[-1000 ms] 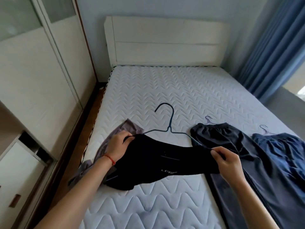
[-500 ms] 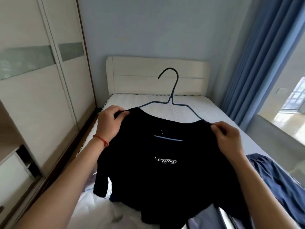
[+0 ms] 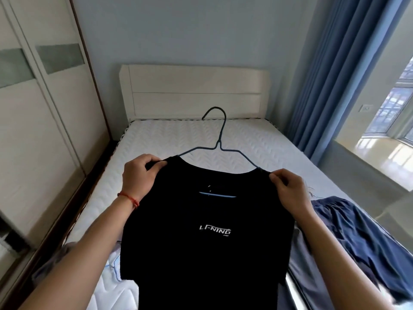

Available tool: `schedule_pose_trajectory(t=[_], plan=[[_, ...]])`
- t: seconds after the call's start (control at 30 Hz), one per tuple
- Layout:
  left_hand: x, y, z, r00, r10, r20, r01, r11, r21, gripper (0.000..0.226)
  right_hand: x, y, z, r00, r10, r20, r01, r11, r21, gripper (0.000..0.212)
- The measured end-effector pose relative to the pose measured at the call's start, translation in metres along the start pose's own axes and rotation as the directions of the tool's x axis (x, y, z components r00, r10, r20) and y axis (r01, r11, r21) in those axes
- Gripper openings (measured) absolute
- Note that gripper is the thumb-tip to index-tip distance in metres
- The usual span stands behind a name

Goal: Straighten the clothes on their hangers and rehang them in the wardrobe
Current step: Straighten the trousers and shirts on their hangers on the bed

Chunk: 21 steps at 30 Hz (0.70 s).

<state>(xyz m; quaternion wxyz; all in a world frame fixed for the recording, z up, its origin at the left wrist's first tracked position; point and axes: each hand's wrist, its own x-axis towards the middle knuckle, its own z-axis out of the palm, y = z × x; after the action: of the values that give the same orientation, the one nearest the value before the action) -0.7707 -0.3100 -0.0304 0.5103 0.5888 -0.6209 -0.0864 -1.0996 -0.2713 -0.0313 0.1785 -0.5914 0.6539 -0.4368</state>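
Between both pinching hands' grips, left hand [image 3: 139,176] and right hand [image 3: 288,190], hangs black shirt [image 3: 207,231].

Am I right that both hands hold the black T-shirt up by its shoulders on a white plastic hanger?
Not quite. In the head view the left hand and right hand do pinch the shoulders of the black T-shirt, but the hanger is thin dark wire, not white plastic.
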Motion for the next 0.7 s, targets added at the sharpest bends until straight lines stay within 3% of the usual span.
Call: schedule_pose_trajectory(t=[0.17, 0.4, 0.7], plan=[[0.049, -0.067, 0.052, 0.984, -0.146, 0.101, 0.142, 0.989, 0.045, 0.016, 0.077, 0.026, 0.066, 0.994, 0.061, 0.093, -0.056, 0.997, -0.059, 0.013], [0.115, -0.185, 0.157, 0.903, -0.344, 0.259, 0.307, 0.936, 0.171, 0.019, 0.188, 0.098, 0.183, 0.953, 0.213, 0.217, -0.183, 0.971, -0.151, 0.017], [0.151, -0.322, 0.301, 0.890, -0.399, 0.222, 0.346, 0.906, 0.242, 0.020, 0.278, 0.228, 0.326, 0.928, 0.286, 0.238, -0.228, 0.943, -0.243, 0.024]])
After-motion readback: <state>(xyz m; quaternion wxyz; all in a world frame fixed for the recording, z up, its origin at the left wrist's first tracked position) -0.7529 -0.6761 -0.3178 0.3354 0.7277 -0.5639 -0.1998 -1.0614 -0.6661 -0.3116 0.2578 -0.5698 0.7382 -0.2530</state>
